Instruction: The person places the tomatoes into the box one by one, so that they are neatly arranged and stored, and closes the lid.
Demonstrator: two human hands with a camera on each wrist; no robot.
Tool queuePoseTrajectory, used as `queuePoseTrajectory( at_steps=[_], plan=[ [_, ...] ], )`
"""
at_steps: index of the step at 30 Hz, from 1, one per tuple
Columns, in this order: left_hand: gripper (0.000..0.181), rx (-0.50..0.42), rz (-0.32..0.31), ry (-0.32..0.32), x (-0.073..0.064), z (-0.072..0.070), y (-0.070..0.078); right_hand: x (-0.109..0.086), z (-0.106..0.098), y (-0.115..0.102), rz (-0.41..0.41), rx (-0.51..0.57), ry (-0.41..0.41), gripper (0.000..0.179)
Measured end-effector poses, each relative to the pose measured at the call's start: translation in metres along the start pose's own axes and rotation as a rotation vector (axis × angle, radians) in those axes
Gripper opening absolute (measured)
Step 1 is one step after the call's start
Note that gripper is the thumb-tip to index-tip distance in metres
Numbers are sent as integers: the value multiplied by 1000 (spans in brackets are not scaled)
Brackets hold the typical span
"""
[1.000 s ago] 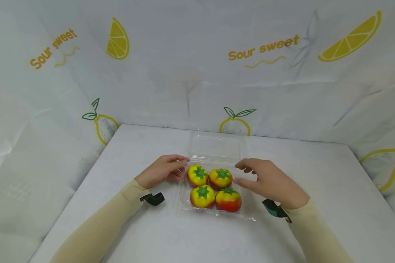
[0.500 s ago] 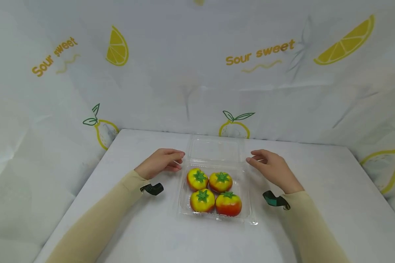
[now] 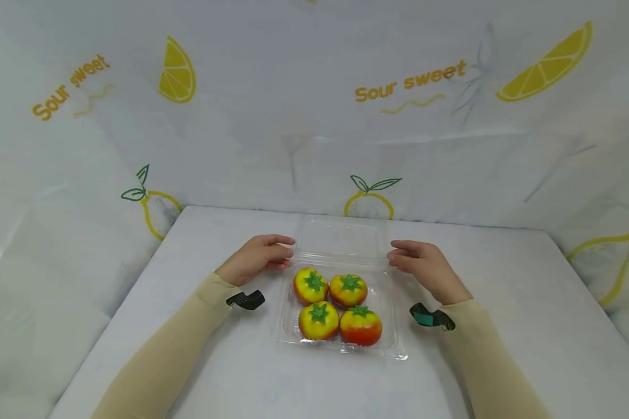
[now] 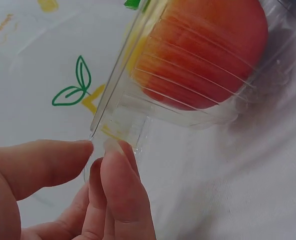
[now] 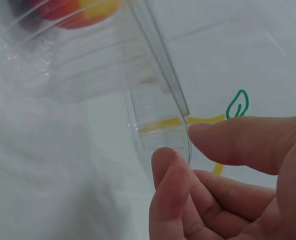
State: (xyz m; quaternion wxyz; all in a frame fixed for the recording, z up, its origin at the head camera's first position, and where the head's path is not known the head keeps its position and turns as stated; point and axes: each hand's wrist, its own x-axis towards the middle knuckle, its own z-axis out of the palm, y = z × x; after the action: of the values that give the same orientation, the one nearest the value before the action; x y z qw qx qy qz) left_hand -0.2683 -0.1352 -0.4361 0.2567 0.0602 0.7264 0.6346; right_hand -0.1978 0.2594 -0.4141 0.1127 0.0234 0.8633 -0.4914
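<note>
A clear plastic clamshell box lies open on the table, its lid folded back towards the wall. In its base sit several yellow-and-red, tomato-like fruits with green star-shaped tops. My left hand is at the lid's left edge near the hinge; in the left wrist view the thumb and curled fingers pinch that thin edge. On the opposite side, my right hand pinches the lid's right edge, thumb on one face and fingertips on the other.
A white table bears the box. Behind it hangs a white cloth printed with lemons and lettering. Dark straps sit at both wrists, over beige sleeves.
My right hand moved from beside the fruits back to the lid's right edge, then inward onto it. The left hand shifted slightly to the lid's left edge. The fruits stay in the base.
</note>
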Motion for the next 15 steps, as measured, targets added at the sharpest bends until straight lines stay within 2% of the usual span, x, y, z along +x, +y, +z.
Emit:
queuePoseTrajectory(
  at_steps=[11, 15],
  plan=[
    [41, -31, 23, 52, -1, 4, 2, 4, 5, -1, 68, 39, 35, 59],
    [38, -41, 39, 60, -3, 4, 4, 3, 6, -2, 31, 17, 58, 57]
  ],
)
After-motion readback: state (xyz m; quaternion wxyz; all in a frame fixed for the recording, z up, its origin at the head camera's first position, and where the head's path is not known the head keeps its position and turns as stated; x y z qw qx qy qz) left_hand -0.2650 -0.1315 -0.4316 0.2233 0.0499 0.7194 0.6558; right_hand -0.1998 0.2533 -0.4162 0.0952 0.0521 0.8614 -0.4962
